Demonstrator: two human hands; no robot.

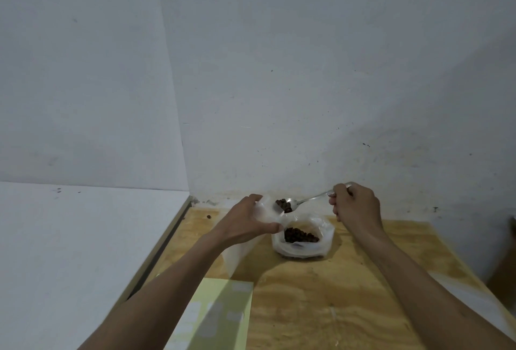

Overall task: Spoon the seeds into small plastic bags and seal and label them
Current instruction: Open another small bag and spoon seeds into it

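Half spoon [304,201] handle hidden inside right hand [356,208] grip.

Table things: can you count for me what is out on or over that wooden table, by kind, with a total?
Spoon, loaded with seeds, held by the right hand: 1
Small plastic bag, gripped by the left hand: 1
Large open bag of brown seeds: 1
Yellow-green label sheet: 1
Stray seed on the table near the back left corner: 1
Total: 5
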